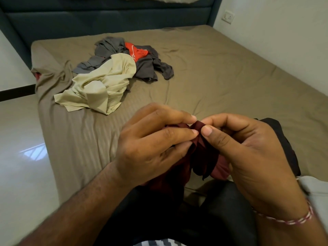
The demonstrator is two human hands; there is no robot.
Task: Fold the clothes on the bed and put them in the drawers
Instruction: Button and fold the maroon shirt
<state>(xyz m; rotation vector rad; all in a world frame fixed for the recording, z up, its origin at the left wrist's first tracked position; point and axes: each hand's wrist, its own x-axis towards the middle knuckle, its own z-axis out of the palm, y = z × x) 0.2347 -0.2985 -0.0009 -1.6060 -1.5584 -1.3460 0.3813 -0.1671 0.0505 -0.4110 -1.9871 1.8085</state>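
Clothes are heaped on the far left part of the bed: a cream shirt in front, grey garments behind it and a red one on top. A maroon garment is held bunched above the near edge of the bed, well apart from the heap. Its upper edge is pinched by the left hand and the right hand, thumbs and curled fingers closed on the cloth. A black garment is partly hidden behind the right hand. A striped thread band is worn on the right wrist. A blue headboard is seen beyond.
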